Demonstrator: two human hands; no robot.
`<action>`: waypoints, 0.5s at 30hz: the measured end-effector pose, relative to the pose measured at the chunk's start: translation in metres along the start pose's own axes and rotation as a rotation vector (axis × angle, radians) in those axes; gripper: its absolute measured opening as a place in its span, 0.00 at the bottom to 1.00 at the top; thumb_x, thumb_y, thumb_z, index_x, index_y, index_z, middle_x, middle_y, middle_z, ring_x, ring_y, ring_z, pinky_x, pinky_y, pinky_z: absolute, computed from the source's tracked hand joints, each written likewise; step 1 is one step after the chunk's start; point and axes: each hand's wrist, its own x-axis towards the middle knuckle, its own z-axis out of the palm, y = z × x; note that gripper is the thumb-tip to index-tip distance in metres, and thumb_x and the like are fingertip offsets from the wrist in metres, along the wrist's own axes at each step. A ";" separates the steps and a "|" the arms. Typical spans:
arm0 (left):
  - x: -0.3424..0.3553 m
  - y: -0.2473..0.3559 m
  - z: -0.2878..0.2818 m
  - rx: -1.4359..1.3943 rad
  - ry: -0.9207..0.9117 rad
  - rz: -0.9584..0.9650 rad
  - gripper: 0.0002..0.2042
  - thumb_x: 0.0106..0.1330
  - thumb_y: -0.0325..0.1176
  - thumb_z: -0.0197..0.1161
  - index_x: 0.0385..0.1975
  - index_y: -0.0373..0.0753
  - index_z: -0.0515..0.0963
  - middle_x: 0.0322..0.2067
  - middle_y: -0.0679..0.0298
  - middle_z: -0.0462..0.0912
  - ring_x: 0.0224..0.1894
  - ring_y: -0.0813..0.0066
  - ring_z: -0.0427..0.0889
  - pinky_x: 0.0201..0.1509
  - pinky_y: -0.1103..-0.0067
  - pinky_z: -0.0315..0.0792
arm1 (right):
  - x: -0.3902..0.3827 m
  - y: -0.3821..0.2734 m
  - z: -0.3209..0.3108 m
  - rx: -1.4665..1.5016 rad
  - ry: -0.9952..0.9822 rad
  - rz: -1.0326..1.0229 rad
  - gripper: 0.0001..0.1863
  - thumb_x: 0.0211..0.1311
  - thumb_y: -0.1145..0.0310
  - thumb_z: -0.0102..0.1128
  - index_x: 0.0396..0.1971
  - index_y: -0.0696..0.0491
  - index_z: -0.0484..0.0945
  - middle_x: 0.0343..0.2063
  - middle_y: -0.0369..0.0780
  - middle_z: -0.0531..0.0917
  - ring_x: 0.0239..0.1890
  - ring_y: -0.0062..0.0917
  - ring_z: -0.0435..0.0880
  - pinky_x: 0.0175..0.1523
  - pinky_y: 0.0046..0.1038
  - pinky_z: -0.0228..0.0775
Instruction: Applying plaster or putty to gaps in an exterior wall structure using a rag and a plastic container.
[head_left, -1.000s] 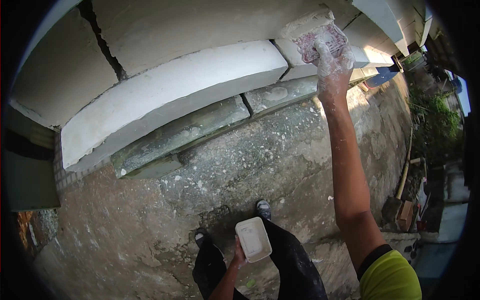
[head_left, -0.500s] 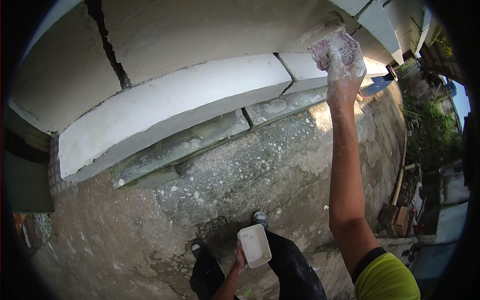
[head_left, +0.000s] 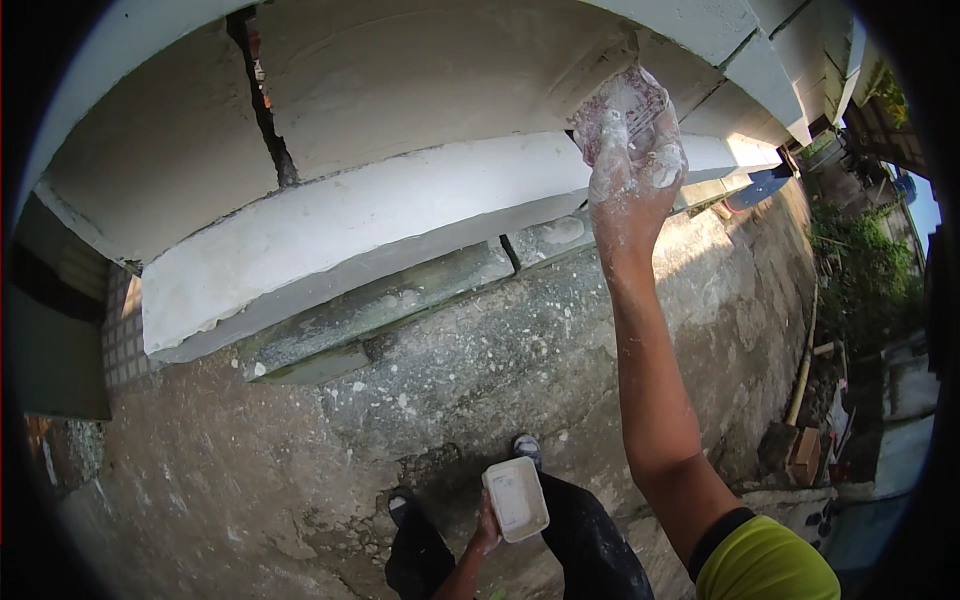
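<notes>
My right hand (head_left: 640,175), caked in white paste, is raised at the upper right. It grips a putty spreader (head_left: 622,100) with a pinkish, ridged body, also smeared white. The spreader's edge meets the smooth grey-white wall face (head_left: 430,70); my fingers partly hide it. Below that face runs a thick white ledge (head_left: 350,235). Down low, in front of my legs, my left hand (head_left: 487,528) holds a small off-white rectangular tub (head_left: 540,495) by its left side. Whitish residue coats the inside of the tub.
A dark vertical gap (head_left: 265,105) splits the wall at the left. Beneath the ledge lies a grey-green stone step (head_left: 400,285). White splashes dot the rough concrete floor (head_left: 440,370). Bricks (head_left: 806,455), a pole (head_left: 802,375) and plants (head_left: 865,245) are at the right.
My right hand and the spreader have moved left along the wall. The tub stays in my left hand near my legs. The whole view has shifted slightly.
</notes>
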 end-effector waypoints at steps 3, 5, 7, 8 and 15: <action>-0.001 -0.001 0.000 -0.018 0.011 0.010 0.33 0.67 0.61 0.36 0.63 0.43 0.60 0.58 0.62 0.68 0.57 0.67 0.70 0.62 0.68 0.64 | -0.009 -0.012 0.045 -0.088 0.025 -0.048 0.20 0.62 0.73 0.53 0.52 0.68 0.66 0.40 0.46 0.78 0.38 0.20 0.80 0.40 0.22 0.75; -0.003 0.001 0.000 -0.034 0.012 0.015 0.32 0.68 0.61 0.36 0.62 0.43 0.60 0.58 0.62 0.68 0.57 0.67 0.70 0.62 0.68 0.64 | -0.021 -0.038 0.056 -0.176 -0.057 -0.159 0.19 0.62 0.74 0.52 0.51 0.67 0.67 0.38 0.45 0.79 0.35 0.20 0.80 0.39 0.20 0.76; -0.005 0.003 0.003 -0.043 0.002 0.003 0.32 0.68 0.60 0.36 0.62 0.42 0.61 0.57 0.62 0.69 0.57 0.67 0.70 0.62 0.69 0.64 | -0.028 -0.040 0.043 -0.005 -0.089 -0.135 0.20 0.61 0.76 0.51 0.52 0.67 0.66 0.39 0.47 0.79 0.36 0.22 0.79 0.40 0.24 0.74; -0.010 0.004 -0.002 -0.045 0.012 0.011 0.32 0.68 0.60 0.36 0.62 0.42 0.61 0.57 0.62 0.69 0.57 0.67 0.70 0.62 0.69 0.64 | -0.033 -0.041 0.039 0.181 -0.117 -0.098 0.21 0.59 0.78 0.49 0.54 0.66 0.65 0.40 0.50 0.78 0.37 0.25 0.78 0.42 0.27 0.72; -0.009 0.001 0.007 -0.063 0.046 0.036 0.33 0.67 0.62 0.37 0.61 0.42 0.63 0.56 0.62 0.70 0.56 0.67 0.71 0.61 0.69 0.65 | 0.008 -0.023 0.028 -0.175 0.100 -0.110 0.20 0.60 0.76 0.49 0.52 0.67 0.68 0.31 0.45 0.79 0.32 0.22 0.79 0.41 0.26 0.73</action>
